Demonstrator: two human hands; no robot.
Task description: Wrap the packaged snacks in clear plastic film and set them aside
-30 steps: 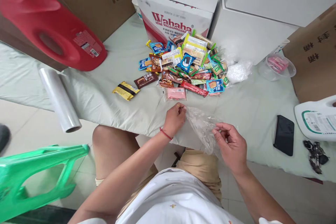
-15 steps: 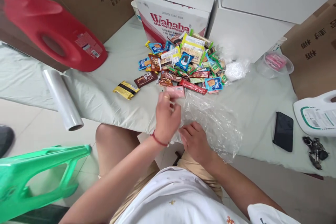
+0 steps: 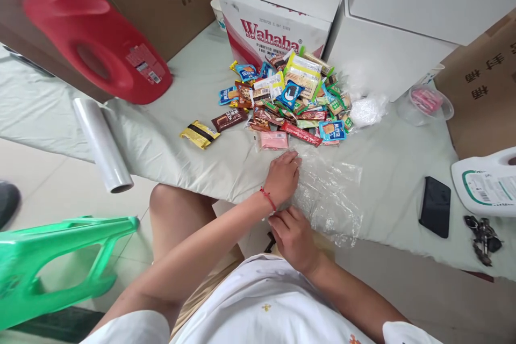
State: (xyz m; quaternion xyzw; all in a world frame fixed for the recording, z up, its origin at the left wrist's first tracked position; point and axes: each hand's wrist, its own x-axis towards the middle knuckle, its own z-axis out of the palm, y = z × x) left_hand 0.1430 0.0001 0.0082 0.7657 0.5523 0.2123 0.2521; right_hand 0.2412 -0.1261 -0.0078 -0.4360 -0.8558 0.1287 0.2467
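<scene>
A crinkled clear plastic bag point(image 3: 332, 199) lies flat along the table's front edge. My left hand point(image 3: 283, 173), with a red cord bracelet at the wrist, is over the bag's left side, its fingers bent and closed on the film. Nearer my body, my right hand point(image 3: 295, 237) pinches the bag's lower left edge at the table rim; the fingertips are partly hidden. Just beyond my left hand is a pink wrapped snack point(image 3: 274, 140). Behind it rises a heap of wrapped snacks point(image 3: 296, 97) in many colours. A yellow packet point(image 3: 200, 134) and a brown packet point(image 3: 229, 119) lie left of the heap.
A white Wahaba-style printed carton point(image 3: 278, 32) stands behind the heap. Leftward are a red jug point(image 3: 100, 48) and a roll of film point(image 3: 102, 145). At right sit a plastic cup point(image 3: 429, 103), a phone point(image 3: 435, 207), keys point(image 3: 484, 236) and a white jug point(image 3: 487, 183). A green stool point(image 3: 64, 263) stands lower left.
My left hand has moved right, away from the pink snack and onto the bag. The right hand stays near the bag's lower edge. The view has shifted slightly.
</scene>
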